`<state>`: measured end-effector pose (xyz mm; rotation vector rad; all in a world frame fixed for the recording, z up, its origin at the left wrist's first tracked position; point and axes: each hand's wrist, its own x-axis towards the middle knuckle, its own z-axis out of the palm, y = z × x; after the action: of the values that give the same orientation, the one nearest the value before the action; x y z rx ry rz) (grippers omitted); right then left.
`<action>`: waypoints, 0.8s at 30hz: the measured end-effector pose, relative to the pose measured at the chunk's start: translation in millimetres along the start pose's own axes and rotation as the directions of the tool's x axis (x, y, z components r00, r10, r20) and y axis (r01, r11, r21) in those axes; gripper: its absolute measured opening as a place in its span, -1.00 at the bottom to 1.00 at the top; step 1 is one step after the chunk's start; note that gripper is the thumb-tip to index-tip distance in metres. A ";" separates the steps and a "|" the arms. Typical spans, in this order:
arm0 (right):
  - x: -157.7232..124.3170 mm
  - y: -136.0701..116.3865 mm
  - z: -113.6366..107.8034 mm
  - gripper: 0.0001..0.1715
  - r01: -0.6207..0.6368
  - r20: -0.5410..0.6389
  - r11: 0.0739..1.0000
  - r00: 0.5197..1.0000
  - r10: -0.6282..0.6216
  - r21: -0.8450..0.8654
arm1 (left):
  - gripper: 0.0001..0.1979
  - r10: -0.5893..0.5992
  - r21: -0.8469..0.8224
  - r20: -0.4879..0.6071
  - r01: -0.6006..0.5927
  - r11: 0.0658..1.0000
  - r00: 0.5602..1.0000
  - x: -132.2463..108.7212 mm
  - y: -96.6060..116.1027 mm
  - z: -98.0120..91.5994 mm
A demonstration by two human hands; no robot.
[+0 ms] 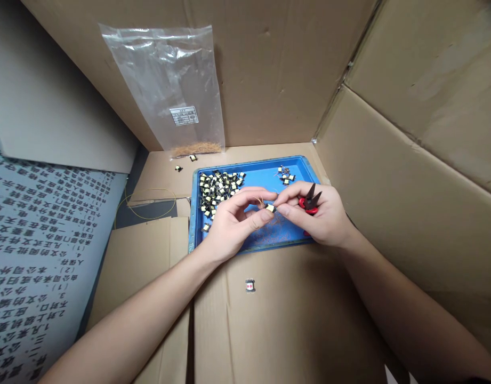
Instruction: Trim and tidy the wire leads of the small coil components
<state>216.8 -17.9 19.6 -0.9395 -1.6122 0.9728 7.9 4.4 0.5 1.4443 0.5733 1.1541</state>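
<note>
Between thumb and fingers, my left hand [239,218] holds a small black component with a yellow-wrapped middle [270,208]; thin orange wires rise from it. My right hand [319,216] has its thumb and index finger pinched at the component's right side. Red-handled scissors with dark blades [312,198] rest in that same hand, blades pointing up and apart. Both hands are over a blue tray [194,213]. Many similar components [219,189] are heaped at the tray's left, and several more pieces [286,176] lie at its upper right.
A clear plastic bag [165,80] with orange wire bits leans on the cardboard wall [277,69]. Two components [193,158] lie behind the tray. One with red marks [250,286] sits on the cardboard in front. A yellow wire loop [153,217] lies left.
</note>
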 end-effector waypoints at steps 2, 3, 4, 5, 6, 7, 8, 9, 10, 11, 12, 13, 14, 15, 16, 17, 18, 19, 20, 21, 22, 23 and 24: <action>0.4 -0.5 0.0 -0.87 0.000 -0.015 1.000 1.000 0.000 0.003 | -0.67 -0.085 -0.067 -0.005 0.085 0.994 0.996 -0.8 0.8 1.1; 0.7 -0.8 0.0 -0.87 -0.002 -0.025 1.000 1.000 0.002 0.009 | -0.63 -0.121 -0.112 -0.002 0.120 0.986 0.993 -1.1 1.1 1.7; 1.1 -1.3 0.0 -0.86 -0.006 -0.036 1.000 0.999 0.006 0.017 | -0.59 -0.146 -0.156 0.005 0.145 0.977 0.989 -1.3 1.4 2.3; 1.6 -1.7 0.1 -0.86 -0.011 -0.047 1.000 0.999 0.012 0.024 | -0.55 -0.160 -0.192 0.013 0.159 0.968 0.987 -1.5 1.7 2.9; 2.3 -2.2 0.0 -0.86 -0.016 -0.059 0.999 0.998 0.017 0.028 | -0.53 -0.169 -0.214 0.019 0.169 0.962 0.985 -1.6 2.1 3.5; 3.0 -2.6 -0.1 -0.85 -0.021 -0.071 0.999 0.997 0.023 0.030 | -0.52 -0.172 -0.219 0.019 0.172 0.961 0.985 -1.7 2.5 3.9; 3.9 -2.8 -0.3 -0.85 -0.026 -0.080 0.999 0.996 0.028 0.029 | -0.53 -0.168 -0.209 0.016 0.168 0.964 0.986 -1.8 2.9 4.2; 4.9 -2.7 -0.6 -0.84 -0.032 -0.088 0.999 0.995 0.035 0.029 | -0.54 -0.156 -0.184 0.012 0.156 0.971 0.988 -2.0 3.2 4.3; 5.9 -2.5 -1.1 -0.83 -0.040 -0.091 0.999 0.995 0.043 0.030 | -0.55 -0.134 -0.150 0.005 0.134 0.980 0.991 -2.2 3.4 4.3; 6.8 -2.0 -1.5 -0.82 -0.051 -0.087 0.998 0.995 0.053 0.031 | -0.57 -0.108 -0.111 0.000 0.107 0.988 0.994 -2.5 3.4 4.1; 7.6 -1.4 -2.0 -0.81 -0.064 -0.080 0.997 0.995 0.067 0.033 | -0.60 -0.079 -0.072 -0.004 0.079 0.994 0.997 -2.8 3.3 3.6; 8.2 -0.8 -2.5 -0.79 -0.080 -0.070 0.996 0.994 0.082 0.033 | -0.61 -0.054 -0.037 -0.004 0.054 0.998 0.999 -3.1 3.2 3.1; 8.6 -0.2 -2.8 -0.78 -0.093 -0.062 0.995 0.994 0.095 0.034 | -0.63 -0.039 -0.011 -0.003 0.038 0.999 0.999 -3.4 3.1 2.4; 8.8 0.1 -3.0 -0.77 -0.104 -0.055 0.994 0.993 0.106 0.033 | -0.64 -0.033 0.005 0.000 0.033 0.999 0.999 -3.7 3.2 1.8; 8.8 0.2 -3.1 -0.77 -0.112 -0.051 0.993 0.992 0.113 0.032 | -0.66 -0.039 0.010 0.007 0.039 0.999 0.999 -3.8 3.5 1.3; 8.7 -0.1 -3.0 -0.77 -0.115 -0.050 0.993 0.992 0.116 0.032 | -0.67 -0.055 0.008 0.017 0.054 0.998 0.998 -3.9 4.1 1.0; 8.6 -0.7 -2.8 -0.77 -0.115 -0.048 0.993 0.992 0.116 0.031 | -0.68 -0.073 0.003 0.025 0.073 0.997 0.997 -3.9 4.8 1.0; 8.6 -1.6 -2.6 -0.77 -0.111 -0.043 0.993 0.993 0.112 0.028 | -0.70 -0.093 -0.001 0.033 0.093 0.996 0.995 -3.9 5.6 1.3; 8.7 -2.7 -2.2 -0.78 -0.107 -0.035 0.994 0.994 0.108 0.026 | -0.72 -0.112 -0.005 0.039 0.112 0.994 0.993 -3.7 6.4 1.8; 8.9 -3.8 -1.8 -0.78 -0.103 -0.026 0.994 0.994 0.104 0.023 | -0.74 -0.125 -0.007 0.042 0.126 0.992 0.991 -3.5 7.0 2.5; 9.1 -5.0 -1.5 -0.78 -0.099 -0.017 0.995 0.995 0.100 0.022 | -0.75 -0.133 -0.013 0.041 0.133 0.991 0.990 -3.3 7.4 3.2; 9.2 -5.9 -1.1 -0.77 -0.096 -0.011 0.995 0.995 0.097 0.021 | -0.76 -0.138 -0.023 0.038 0.138 0.990 0.990 -3.0 7.6 3.8; 9.2 -6.6 -0.8 -0.77 -0.094 -0.008 0.995 0.996 0.094 0.021 | -0.77 -0.141 -0.040 0.037 0.142 0.989 0.989 -2.6 7.5 4.3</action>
<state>214.9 -11.9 29.1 -1.0123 -1.5594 1.0461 8.7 -1.6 7.2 1.3617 0.6138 1.0223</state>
